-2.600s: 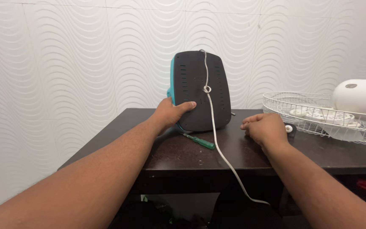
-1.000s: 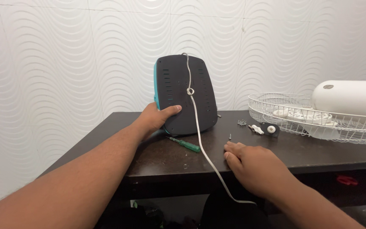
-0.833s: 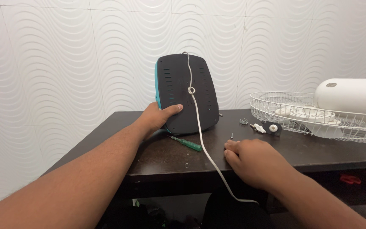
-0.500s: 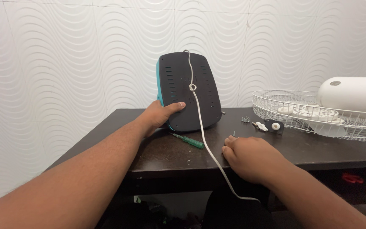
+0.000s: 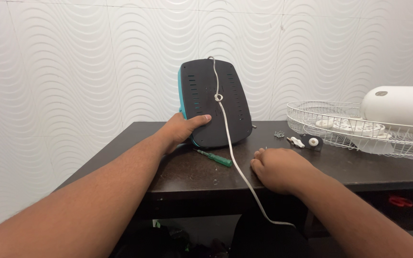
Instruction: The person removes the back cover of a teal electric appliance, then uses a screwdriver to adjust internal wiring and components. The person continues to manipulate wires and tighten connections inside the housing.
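Left hand (image 5: 183, 131) grips and steadies the upright fan base (image 5: 216, 102) while right hand (image 5: 276, 168), fingers curled, rests on the table (image 5: 359, 165) beside small screws (image 5: 279, 134), needing a fine pinch.

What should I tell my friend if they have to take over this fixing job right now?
Left hand: holds the black and teal fan base upright on the dark table, thumb across its slotted underside.
Right hand: rests knuckles up on the table near the front edge, fingers curled, right beside the white cord. Whether it holds anything cannot be seen.
The cord is knotted on the base and hangs over the table edge.
A green screwdriver lies between the hands, untouched.
Small screws and white parts lie loose beside the wire fan guard.
The base is not yet joined to anything.
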